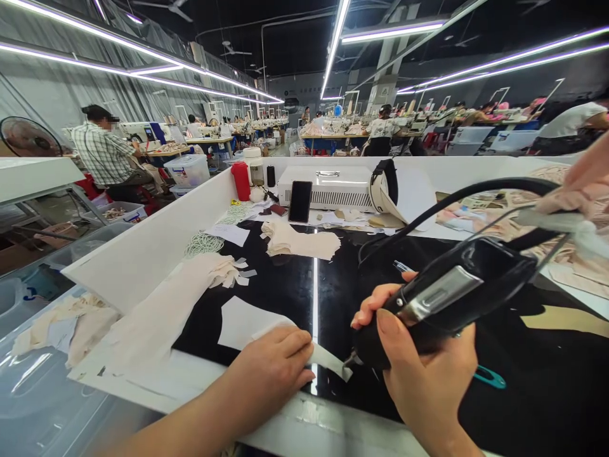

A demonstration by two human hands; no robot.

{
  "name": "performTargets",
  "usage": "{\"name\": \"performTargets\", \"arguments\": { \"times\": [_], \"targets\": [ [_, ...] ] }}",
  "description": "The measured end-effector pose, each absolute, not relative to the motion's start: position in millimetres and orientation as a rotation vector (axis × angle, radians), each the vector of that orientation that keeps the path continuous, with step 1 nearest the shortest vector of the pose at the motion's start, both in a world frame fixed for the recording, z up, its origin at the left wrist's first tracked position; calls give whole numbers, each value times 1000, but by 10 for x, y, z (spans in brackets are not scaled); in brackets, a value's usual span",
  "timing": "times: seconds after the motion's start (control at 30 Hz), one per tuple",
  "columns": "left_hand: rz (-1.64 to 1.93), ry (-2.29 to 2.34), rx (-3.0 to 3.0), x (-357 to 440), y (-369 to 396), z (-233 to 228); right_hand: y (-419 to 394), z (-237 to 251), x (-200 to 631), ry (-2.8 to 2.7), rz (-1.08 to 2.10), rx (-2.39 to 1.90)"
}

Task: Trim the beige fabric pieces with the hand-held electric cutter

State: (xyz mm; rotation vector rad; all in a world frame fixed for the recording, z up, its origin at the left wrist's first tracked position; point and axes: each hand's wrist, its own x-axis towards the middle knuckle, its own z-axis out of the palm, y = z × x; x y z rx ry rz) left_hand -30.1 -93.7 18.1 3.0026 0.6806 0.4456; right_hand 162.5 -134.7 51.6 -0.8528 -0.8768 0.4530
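My right hand [423, 374] is wrapped round a black handheld power tool [442, 298] with a silver plate on its side and a thick cable. Its metal tip [351, 360] points down at the end of a pale narrow strip [330, 360]; whether they touch I cannot tell. My left hand [278, 358] lies palm down over this strip and a white curved piece [242, 320], pressing on them with fingers stretched out. Underneath is a glossy black work surface [280, 285]. A teal-handled tool [490, 376] lies beside my right wrist, partly hidden.
Cream fabric pieces [302, 242] and a long fabric stack [162, 311] lie around the surface. Behind stand a phone [301, 202], a white vented box [328, 190] and a red container [241, 182]. Another hand [590, 174] reaches in at upper right, near the cable [457, 193].
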Motion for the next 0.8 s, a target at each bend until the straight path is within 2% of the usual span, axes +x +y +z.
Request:
{"name": "performTargets", "arguments": {
  "times": [0.2,0.43,0.8],
  "targets": [
    [477,659,3181,-266,-970,161,-1353,532,1611,-866,447,-857],
    [348,766,3119,-251,-1037,105,-1374,538,1597,-880,442,-860],
    [534,703,3155,-236,-1083,-105,-1406,492,1665,-858,480,-891]
  ]
}}
